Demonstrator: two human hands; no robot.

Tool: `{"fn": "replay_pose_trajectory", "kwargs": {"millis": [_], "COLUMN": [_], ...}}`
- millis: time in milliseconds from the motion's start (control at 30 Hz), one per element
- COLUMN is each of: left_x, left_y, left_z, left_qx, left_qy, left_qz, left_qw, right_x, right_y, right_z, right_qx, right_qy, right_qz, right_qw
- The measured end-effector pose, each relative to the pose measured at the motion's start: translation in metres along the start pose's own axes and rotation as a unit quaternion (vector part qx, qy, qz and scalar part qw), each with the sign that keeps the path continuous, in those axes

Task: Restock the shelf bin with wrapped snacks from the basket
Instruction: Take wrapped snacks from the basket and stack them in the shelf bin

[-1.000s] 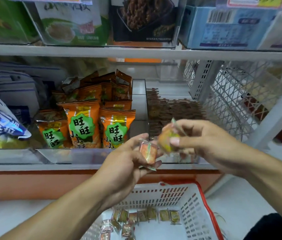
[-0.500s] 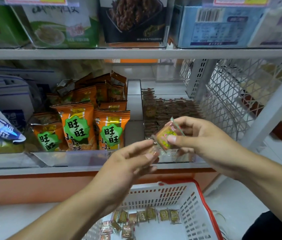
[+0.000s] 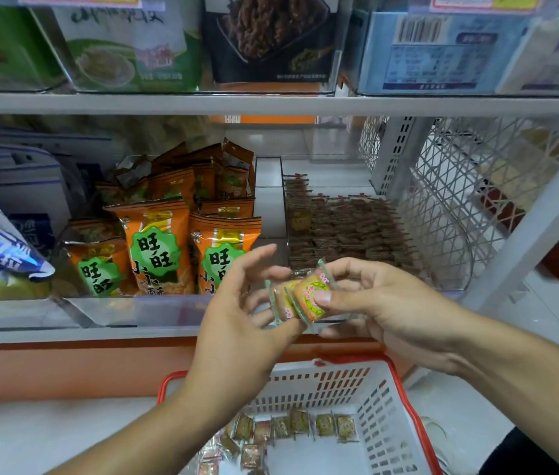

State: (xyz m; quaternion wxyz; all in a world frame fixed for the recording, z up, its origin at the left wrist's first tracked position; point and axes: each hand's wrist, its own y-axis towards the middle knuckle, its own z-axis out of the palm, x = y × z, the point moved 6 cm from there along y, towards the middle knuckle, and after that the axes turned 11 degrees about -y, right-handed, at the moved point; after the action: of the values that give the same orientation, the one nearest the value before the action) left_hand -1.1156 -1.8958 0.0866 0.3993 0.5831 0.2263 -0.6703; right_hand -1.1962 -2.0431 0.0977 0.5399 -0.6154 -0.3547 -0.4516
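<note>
Since the frame a second back, the single wrapped snack that the left hand (image 3: 237, 323) was carrying has gone across to the right hand (image 3: 384, 310), which now pinches a small stack of wrapped snacks (image 3: 300, 299) between thumb and forefinger. Left fingers are spread and loose, their tips just beside the near end of the stack; whether they touch it cannot be told.

That stack stands on edge with its flat faces toward the camera, held just in front of the front lip of the clear shelf bin (image 3: 449, 286). Behind that lip lie rows of dark wrapped snacks (image 3: 346, 231), packed from the back wall toward the front. So the bin lies straight ahead of the right fingertips and slightly above, and the right hand is plainly the nearer one. My guess is the next move is a short forward reach over the lip, stack kept on edge to match the rows.

Below, more wrapped snacks (image 3: 305, 426) lie along the floor of the red-rimmed basket (image 3: 404, 402), under the left forearm.
</note>
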Motion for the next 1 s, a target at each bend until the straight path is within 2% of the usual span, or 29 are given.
{"fn": "replay_pose_trajectory", "kwargs": {"millis": [100, 167, 233, 300, 367, 400, 500, 567, 667, 700, 767, 800, 833, 933, 1000], "left_x": [0.007, 0.008, 0.006, 0.007, 0.01, 0.011, 0.018, 0.02, 0.02, 0.017, 0.008, 0.005, 0.006, 0.016, 0.021], "left_y": [0.006, 0.01, 0.011, 0.01, 0.007, 0.005, 0.002, 0.002, 0.006, 0.008, 0.011, 0.013, 0.014, 0.022, 0.026], "left_z": [-0.009, -0.01, -0.007, -0.004, -0.002, -0.001, 0.004, 0.004, -0.004, -0.008, -0.007, -0.004, -0.001, 0.007, 0.011], "left_qx": [-0.049, -0.04, -0.02, -0.005, 0.002, 0.006, 0.028, 0.015, -0.04, -0.052, -0.05, -0.039, -0.029, -0.001, 0.013], "left_qy": [-0.112, -0.155, -0.18, -0.186, -0.164, -0.15, -0.126, -0.116, -0.079, -0.022, 0.118, 0.168, 0.195, 0.184, 0.15], "left_qz": [-0.073, -0.098, -0.123, -0.151, -0.176, -0.186, -0.207, -0.202, -0.158, -0.123, -0.046, -0.019, -0.008, -0.042, -0.066], "left_qw": [0.99, 0.982, 0.976, 0.971, 0.971, 0.971, 0.97, 0.972, 0.983, 0.991, 0.991, 0.985, 0.98, 0.982, 0.986], "right_x": [0.002, 0.001, 0.001, 0.004, 0.011, 0.013, 0.015, 0.014, 0.022, 0.026, 0.037, 0.041, 0.043, 0.043, 0.041], "right_y": [0.001, 0.0, 0.0, 0.002, 0.002, 0.002, 0.001, 0.001, 0.009, 0.015, 0.029, 0.039, 0.05, 0.09, 0.113], "right_z": [-0.002, 0.0, 0.001, -0.006, -0.016, -0.017, -0.011, -0.011, -0.026, -0.037, -0.059, -0.065, -0.069, -0.071, -0.071], "right_qx": [-0.001, 0.027, 0.04, -0.007, -0.066, -0.07, -0.004, 0.005, -0.059, -0.109, -0.216, -0.246, -0.258, -0.263, -0.279], "right_qy": [0.069, 0.103, 0.09, 0.01, -0.098, -0.135, -0.21, -0.24, -0.264, -0.299, -0.405, -0.443, -0.459, -0.43, -0.439], "right_qz": [0.03, 0.058, 0.053, 0.003, -0.057, -0.078, -0.104, -0.108, -0.124, -0.134, -0.138, -0.129, -0.117, -0.129, -0.151], "right_qw": [0.997, 0.993, 0.994, 1.0, 0.991, 0.985, 0.972, 0.965, 0.955, 0.938, 0.878, 0.852, 0.842, 0.854, 0.841]}}
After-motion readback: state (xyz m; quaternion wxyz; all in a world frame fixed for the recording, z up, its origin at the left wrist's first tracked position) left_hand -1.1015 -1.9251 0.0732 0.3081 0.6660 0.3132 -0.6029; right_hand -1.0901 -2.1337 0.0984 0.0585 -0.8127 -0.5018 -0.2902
